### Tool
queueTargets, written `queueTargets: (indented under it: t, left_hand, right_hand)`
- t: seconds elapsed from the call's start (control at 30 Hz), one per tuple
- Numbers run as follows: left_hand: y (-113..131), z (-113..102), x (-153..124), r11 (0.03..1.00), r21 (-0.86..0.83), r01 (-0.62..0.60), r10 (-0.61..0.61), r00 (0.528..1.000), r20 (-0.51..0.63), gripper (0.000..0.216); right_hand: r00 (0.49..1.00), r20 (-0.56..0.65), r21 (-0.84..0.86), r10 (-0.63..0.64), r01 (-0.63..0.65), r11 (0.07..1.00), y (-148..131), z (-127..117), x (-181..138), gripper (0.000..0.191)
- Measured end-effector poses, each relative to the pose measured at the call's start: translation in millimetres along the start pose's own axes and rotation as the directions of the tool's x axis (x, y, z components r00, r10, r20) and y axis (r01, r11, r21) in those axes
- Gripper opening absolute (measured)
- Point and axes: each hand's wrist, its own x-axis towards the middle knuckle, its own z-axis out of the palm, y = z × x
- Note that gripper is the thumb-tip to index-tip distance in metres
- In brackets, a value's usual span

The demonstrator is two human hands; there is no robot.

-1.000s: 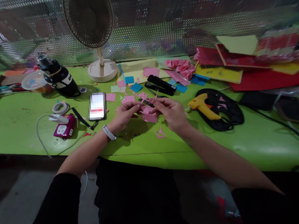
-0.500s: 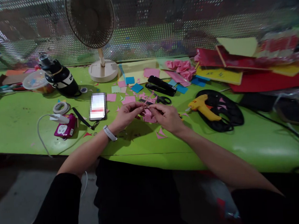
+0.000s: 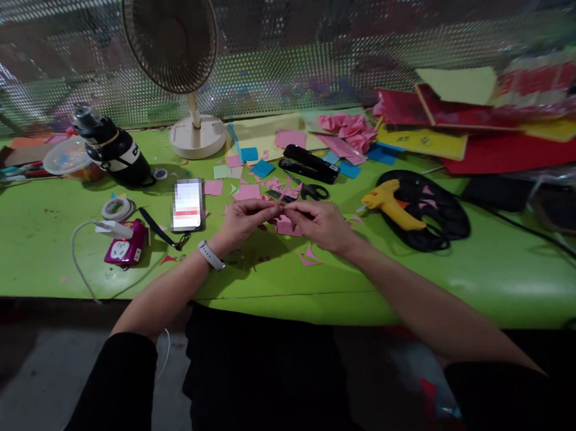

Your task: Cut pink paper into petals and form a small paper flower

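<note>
My left hand (image 3: 246,223) and my right hand (image 3: 317,223) meet fingertip to fingertip above the green table. Both are closed in a pinch, thumbs against forefingers, on something thin and small that I cannot make out. Just below the fingers lies a folded pink paper piece (image 3: 287,226), partly covered by my right hand. Behind the fingertips are pink paper scraps (image 3: 294,191) and black-handled scissors (image 3: 316,191), whose blades are partly hidden. A black stapler (image 3: 309,164) rests farther back. Pink offcuts (image 3: 311,255) lie near my right wrist.
A yellow glue gun (image 3: 396,206) lies on a black pad (image 3: 447,213) at right. Toward the left are a phone (image 3: 187,204), a purple power adapter (image 3: 126,242), a tape roll (image 3: 118,208) and a black bottle (image 3: 113,147). A fan (image 3: 197,140) stands at the back.
My fingertips have drawn slightly closer together, and the small thing between them shows less. The whole view has shifted a little; the things on the table stay put.
</note>
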Motion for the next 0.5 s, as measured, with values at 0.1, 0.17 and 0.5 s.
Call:
queueTargets:
  t: [0.1, 0.17, 0.5]
  left_hand:
    - [-0.3, 0.1, -0.1, 1.000, -0.003, -0.012, 0.012, 1.000, -0.002, 0.032]
    - [-0.2, 0.2, -0.1, 1.000, -0.010, -0.018, 0.018, 1.000, -0.003, 0.032]
    - [-2.4, -0.4, 0.6, 0.999, 0.007, -0.034, 0.033, 0.999, 0.009, 0.039]
  right_hand:
    - [1.000, 0.017, 0.009, -0.014, 0.014, 1.000, 0.1, -0.9, 0.8, 0.028]
    - [0.999, 0.017, 0.007, -0.035, 0.035, 0.999, 1.3, -1.2, 1.3, 0.027]
    - [0.994, 0.043, 0.016, -0.102, 0.102, 0.995, 5.6, -2.1, 2.9, 0.026]
